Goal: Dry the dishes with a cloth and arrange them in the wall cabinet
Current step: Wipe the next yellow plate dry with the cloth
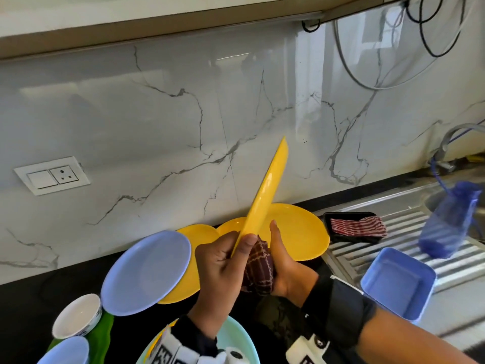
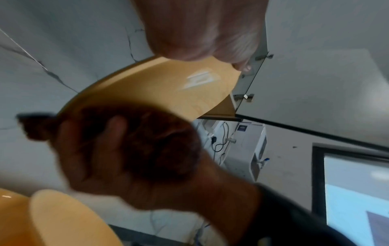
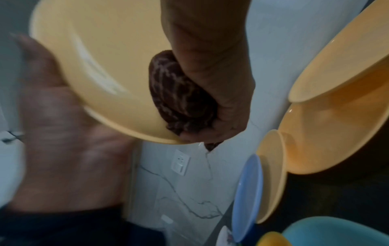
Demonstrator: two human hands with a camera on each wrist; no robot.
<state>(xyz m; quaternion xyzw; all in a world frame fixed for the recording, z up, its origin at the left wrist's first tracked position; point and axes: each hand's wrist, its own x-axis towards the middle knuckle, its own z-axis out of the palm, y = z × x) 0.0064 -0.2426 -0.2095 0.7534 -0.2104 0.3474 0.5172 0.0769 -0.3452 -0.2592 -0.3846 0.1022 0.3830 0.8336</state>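
Observation:
A yellow plate [image 1: 265, 190] stands on edge in the air over the counter, its rim pointing up toward the wall. My left hand [image 1: 233, 250] pinches its lower rim, thumb on the near face. My right hand [image 1: 279, 258] grips a bunched dark maroon checked cloth [image 1: 258, 267] and presses it on the plate's right face near the bottom. In the left wrist view, the plate [image 2: 160, 86] shows with the cloth [image 2: 151, 143] in the blurred right hand. From the right wrist, the cloth [image 3: 181, 99] sits against the plate [image 3: 101, 55]; the left hand [image 3: 63, 133] is blurred.
More yellow plates [image 1: 299, 232] and a lilac plate [image 1: 147, 271] lean at the marble wall. Low on the left stands a white bowl [image 1: 78, 315]. On the steel drainboard [image 1: 409, 232] to the right sit a blue square container [image 1: 399, 282] and a black tray [image 1: 341, 215] holding a striped cloth.

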